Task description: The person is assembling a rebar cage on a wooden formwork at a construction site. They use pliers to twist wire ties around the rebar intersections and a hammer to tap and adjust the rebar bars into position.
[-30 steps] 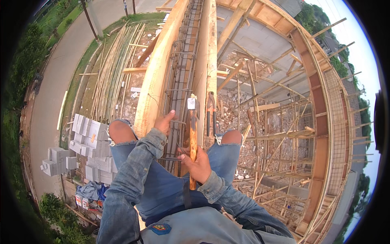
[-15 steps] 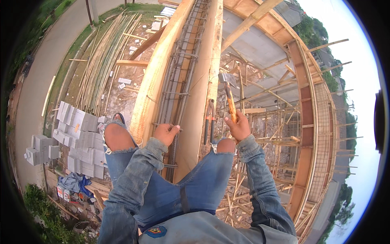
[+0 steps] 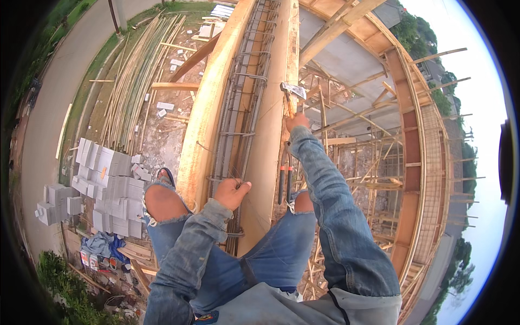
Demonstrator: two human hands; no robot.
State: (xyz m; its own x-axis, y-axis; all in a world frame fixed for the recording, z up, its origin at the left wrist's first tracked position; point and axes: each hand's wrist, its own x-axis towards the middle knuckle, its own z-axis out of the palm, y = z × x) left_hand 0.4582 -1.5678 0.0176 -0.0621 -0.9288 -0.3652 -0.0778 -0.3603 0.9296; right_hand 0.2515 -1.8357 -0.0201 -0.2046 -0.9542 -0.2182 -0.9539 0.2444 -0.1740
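Note:
My right hand (image 3: 297, 123) is closed round the wooden handle of a hatchet (image 3: 293, 90), stretched forward over the right side board (image 3: 267, 130) of a timber beam form. The hatchet's metal head sits near that board's top edge. Over the rebar cage (image 3: 237, 108) inside the form, my left hand (image 3: 232, 195) is closed with the thumb on top; whatever it may hold is hidden. Pincers with orange and dark handles (image 3: 283, 176) hang at the right board's outer edge, beside my right knee. The left side board (image 3: 208, 119) runs along the cage's other side.
I sit astride the form, high above the ground. Bamboo poles (image 3: 138, 81) and stacked grey blocks (image 3: 108, 189) lie below on the left. Scaffolding poles (image 3: 374, 179) and a curved timber form (image 3: 410, 184) stand to the right. A slanting timber (image 3: 341, 30) meets the form ahead.
My right hand has swung the hatchet forward and left, toward the right board's top edge. My left hand has shifted slightly right and nearer to me, still closed.

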